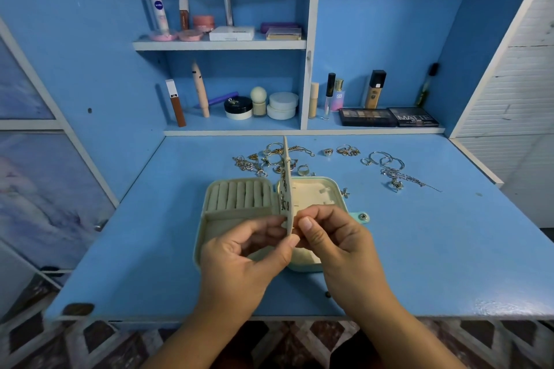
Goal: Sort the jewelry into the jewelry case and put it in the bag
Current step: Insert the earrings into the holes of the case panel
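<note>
Jewelry case point(239, 198) lies open at centre frame on the blue table point(419, 249). Ring rolls fill its left half, and the snap tab point(362, 216) sticks out at right. The inner flap point(286, 177) stands upright on edge between the two halves, with a few small pieces pinned to its left face.

Left hand point(248, 252): fingers curled, thumb and fingertips pinching the flap's near lower corner.

Right hand point(332, 237): fingers curled, thumb and forefinger pinched together against the flap's right face. Whether a small piece sits between them, cannot tell.

Loose jewelry is further up the frame, beyond the case:
- A tangled pile point(263, 159) at upper centre.
- A few rings point(344, 150) to its right.
- Hoops point(386, 160) and a chain point(410, 180) further right.
- One small earring point(345, 192) just beside the case's right edge.

Shelves point(221, 43) across the top of the frame hold cosmetics.
</note>
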{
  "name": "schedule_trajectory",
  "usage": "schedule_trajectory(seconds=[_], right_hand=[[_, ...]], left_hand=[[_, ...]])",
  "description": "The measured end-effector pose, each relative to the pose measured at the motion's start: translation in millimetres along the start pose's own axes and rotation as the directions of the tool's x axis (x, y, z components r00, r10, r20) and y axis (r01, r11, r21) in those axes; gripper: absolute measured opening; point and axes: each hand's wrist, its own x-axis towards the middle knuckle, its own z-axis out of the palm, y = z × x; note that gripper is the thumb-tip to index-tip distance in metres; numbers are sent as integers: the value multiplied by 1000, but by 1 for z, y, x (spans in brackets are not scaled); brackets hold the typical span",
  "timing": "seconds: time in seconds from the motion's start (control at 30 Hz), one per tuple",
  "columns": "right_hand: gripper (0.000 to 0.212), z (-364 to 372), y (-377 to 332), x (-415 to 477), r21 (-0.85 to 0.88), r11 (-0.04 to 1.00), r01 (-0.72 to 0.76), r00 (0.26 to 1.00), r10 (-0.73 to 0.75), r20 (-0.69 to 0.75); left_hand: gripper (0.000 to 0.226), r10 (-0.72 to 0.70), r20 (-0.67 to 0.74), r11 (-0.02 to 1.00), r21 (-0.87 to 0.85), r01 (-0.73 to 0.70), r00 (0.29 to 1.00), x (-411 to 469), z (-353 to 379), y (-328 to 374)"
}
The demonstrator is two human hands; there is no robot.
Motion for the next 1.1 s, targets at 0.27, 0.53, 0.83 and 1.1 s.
schedule_trajectory(seconds=[0.27, 0.53, 0.83, 1.1], right_hand=[[19, 2, 2, 1, 30, 1000, -2, 1000, 2, 12], [18, 5, 5, 1, 32, 999, 7, 1000, -7, 3], [16, 9, 6, 0, -77, 995, 59, 998, -62, -27], [15, 0, 8, -5, -107, 994, 29, 999, -33, -35]], left_hand=[[31, 33, 5, 999, 5, -33, 999, 0, 0, 0], [29, 61, 10, 998, 21, -61, 998, 1, -1, -3], [27, 74, 19, 997, -8, -74, 997, 1, 1, -1], [29, 54, -4, 998, -21, -54, 999, 1, -2, -2]])
